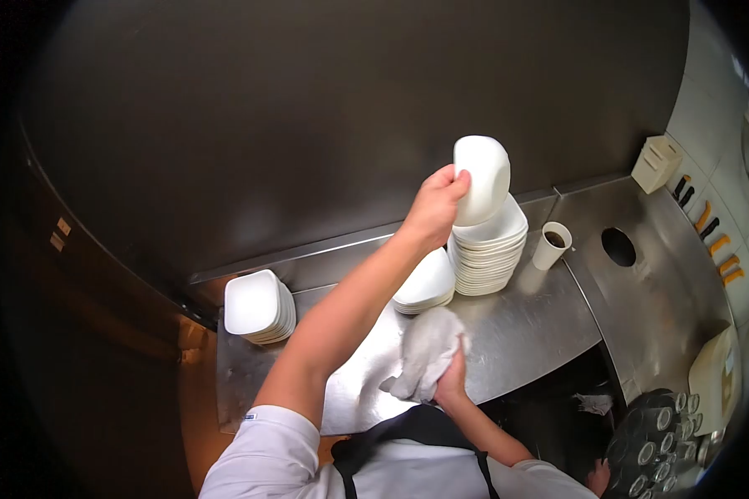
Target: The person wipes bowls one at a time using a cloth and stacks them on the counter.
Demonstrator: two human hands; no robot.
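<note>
My left hand [441, 204] grips a white square dish [483, 179] by its edge, thumb on the face. The dish is tilted on edge just above a tall stack of white dishes [488, 262], and I cannot tell whether it touches the stack. My right hand [452, 378] is closed around a crumpled pale grey cloth [430, 349], held low near my apron. A shorter stack of white dishes [424, 285] stands left of the tall one, partly behind my left forearm. Another stack of square dishes [254, 306] stands at the counter's left end.
On the steel counter [541, 324], a white cup [552, 245] of dark liquid stands right of the tall stack. Farther right are a round hole [618, 247] and knives [707, 224] along the wall. Glasses [662, 441] and what looks like another person's hand [597, 478] are lower right.
</note>
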